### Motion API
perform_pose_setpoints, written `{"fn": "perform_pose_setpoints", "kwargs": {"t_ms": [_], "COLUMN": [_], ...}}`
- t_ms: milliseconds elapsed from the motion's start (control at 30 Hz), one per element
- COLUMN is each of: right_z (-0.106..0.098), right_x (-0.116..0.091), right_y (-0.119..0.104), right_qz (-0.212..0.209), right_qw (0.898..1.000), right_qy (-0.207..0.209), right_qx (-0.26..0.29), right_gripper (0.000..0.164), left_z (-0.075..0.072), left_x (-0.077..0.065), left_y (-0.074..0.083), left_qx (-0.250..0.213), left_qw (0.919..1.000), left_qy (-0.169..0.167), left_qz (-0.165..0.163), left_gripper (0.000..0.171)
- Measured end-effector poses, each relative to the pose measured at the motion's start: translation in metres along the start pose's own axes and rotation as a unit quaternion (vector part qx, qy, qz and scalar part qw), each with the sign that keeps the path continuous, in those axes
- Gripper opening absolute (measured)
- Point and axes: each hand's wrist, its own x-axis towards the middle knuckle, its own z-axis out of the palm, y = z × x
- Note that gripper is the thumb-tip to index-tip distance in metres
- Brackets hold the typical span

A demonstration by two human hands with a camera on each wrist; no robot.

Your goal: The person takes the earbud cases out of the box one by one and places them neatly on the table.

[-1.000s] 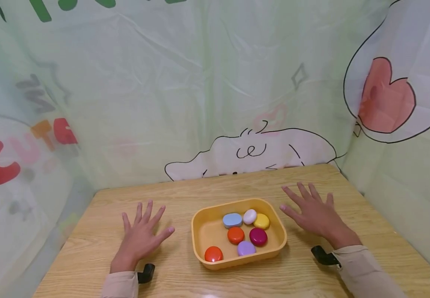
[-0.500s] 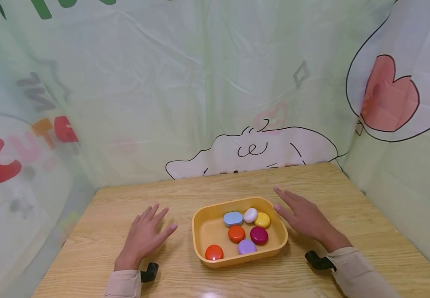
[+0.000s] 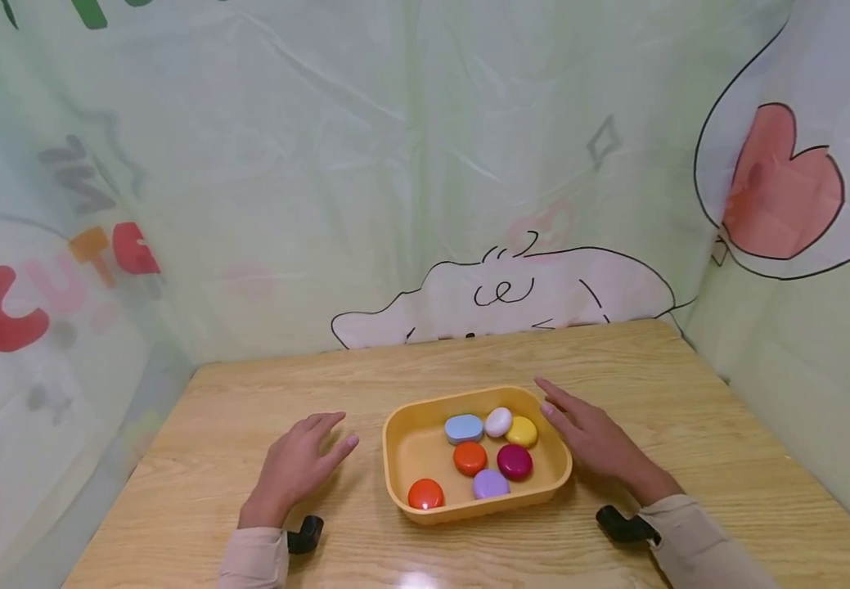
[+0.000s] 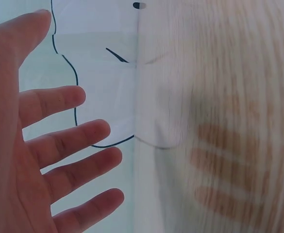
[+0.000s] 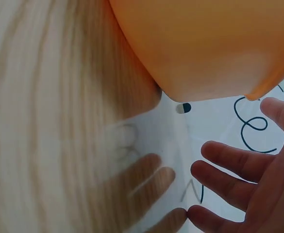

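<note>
A yellow-orange tray [image 3: 417,448] stands on the table, holding several smooth rounded pieces. Among them are a light blue oval piece [image 3: 464,429], a magenta piece [image 3: 514,462], a purple piece [image 3: 491,484] and a yellow piece [image 3: 522,431]. My left hand [image 3: 294,464] is held left of the tray, apart from it, fingers loosely extended and holding nothing. Close by the tray's right end is my right hand [image 3: 603,442], its fingers extended. In the right wrist view the thumb lies near the tray wall [image 5: 205,48]; whether it touches the rim, I cannot tell.
The wooden table [image 3: 285,388] reflects the hands in the wrist views. A pale printed curtain [image 3: 285,204] hangs behind it and along both sides. A black wrist device [image 3: 305,535] sits at the left wrist, and another black device [image 3: 625,524] at the right.
Both hands have moved inward toward the tray, the right one more, and their spread fingers have drawn together. The tray and its pieces stay in place; the view has shifted slightly.
</note>
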Motion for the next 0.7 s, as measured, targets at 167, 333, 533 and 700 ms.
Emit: {"fn": "perform_pose_setpoints", "kwargs": {"t_ms": [167,333,533,700], "right_z": [0.002,0.005,0.008,0.011], "right_x": [0.000,0.000,-0.002,-0.007], "right_y": [0.000,0.000,-0.002,-0.002], "right_qz": [-0.003,-0.004,0.002,0.015], "right_qw": [1.000,1.000,0.999,0.997], "right_qy": [0.004,0.003,-0.007,-0.021], "right_qx": [0.010,0.017,0.040,0.077], "right_gripper": [0.059,0.058,0.058,0.058], "left_z": [0.001,0.005,0.012,0.018], "left_x": [0.000,0.001,0.003,0.003], "left_y": [0.003,0.007,0.015,0.018], "left_qx": [-0.022,-0.075,-0.203,-0.259], "left_qw": [0.9997,0.9972,0.9788,0.9654], "left_qy": [0.003,0.003,0.006,0.007], "left_qz": [0.003,-0.005,-0.024,-0.032], "left_gripper": [0.058,0.051,0.037,0.036]}}
